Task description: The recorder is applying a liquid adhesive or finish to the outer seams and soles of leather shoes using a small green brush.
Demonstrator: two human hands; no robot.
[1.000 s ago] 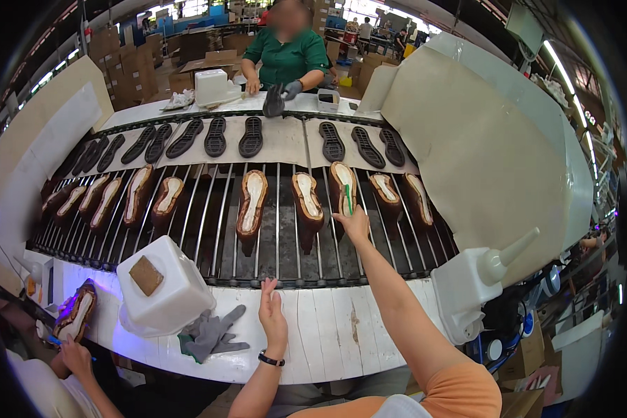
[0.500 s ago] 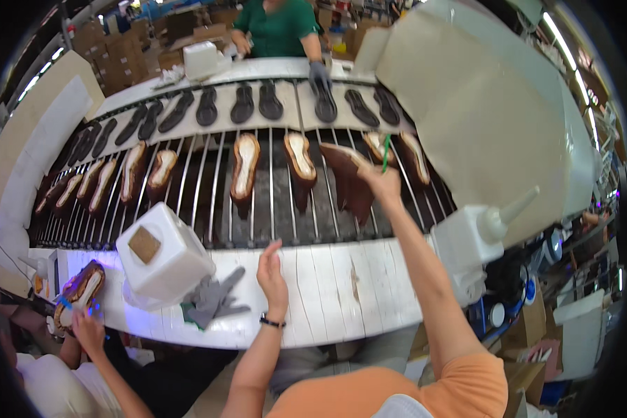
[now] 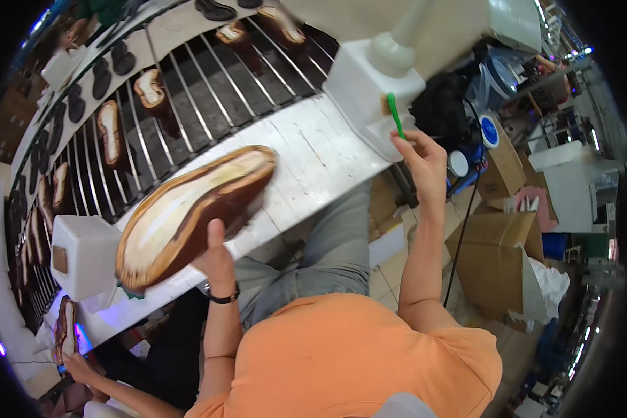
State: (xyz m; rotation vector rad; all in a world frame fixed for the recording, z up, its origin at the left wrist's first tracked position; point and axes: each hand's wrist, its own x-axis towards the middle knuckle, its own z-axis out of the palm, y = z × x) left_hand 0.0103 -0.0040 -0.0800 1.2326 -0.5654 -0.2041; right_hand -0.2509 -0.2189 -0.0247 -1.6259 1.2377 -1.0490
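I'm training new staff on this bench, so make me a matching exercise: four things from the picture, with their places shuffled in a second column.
Things
1. Brown shoe upper
2. Green brush
3. White container with a spout
4. Dark soles

Places
A. Lined up on the pale strip
B. On the white worktop, near its right-hand end
C. Held in the right hand
D. Held in the left hand

Right pairs: 1-D, 2-C, 3-B, 4-A
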